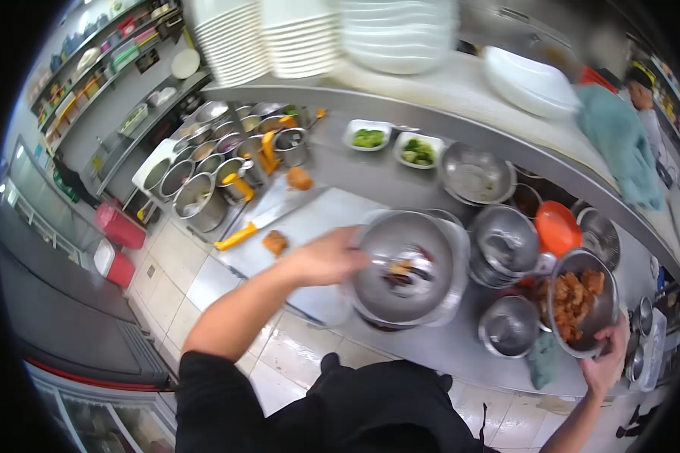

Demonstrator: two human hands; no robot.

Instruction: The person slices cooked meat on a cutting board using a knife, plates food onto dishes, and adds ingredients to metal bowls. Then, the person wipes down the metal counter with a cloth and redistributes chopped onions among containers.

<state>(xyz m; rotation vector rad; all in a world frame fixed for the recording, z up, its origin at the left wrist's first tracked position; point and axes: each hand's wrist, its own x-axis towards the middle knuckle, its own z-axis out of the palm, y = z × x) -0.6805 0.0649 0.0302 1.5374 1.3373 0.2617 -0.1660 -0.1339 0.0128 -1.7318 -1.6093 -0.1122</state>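
Note:
My left hand (329,258) grips the left rim of a wide steel mixing bowl (374,291), thumb and fingers closed on the edge. A few dark red and yellowish bits (408,272) lie in its bottom. Under this bowl, a paler vessel's rim (457,294) shows. Off to the right, my right hand (608,351) is closed on the lower rim of a second steel bowl (610,291), tilted toward me. Browned, fried-looking pieces (574,302) fill much of it. Beside my left hand, a white cutting board (310,226) carries a yellow-handled knife (249,229) and two browned food pieces (276,242).
Stacked steel bowls (504,241), a small steel bowl (508,326) and an orange bowl (557,226) crowd the right side. Two white dishes of greens (368,136) stand behind. Ingredient pots (200,200) fill the left. A shelf (400,94) with stacked plates (397,38) overhangs the counter.

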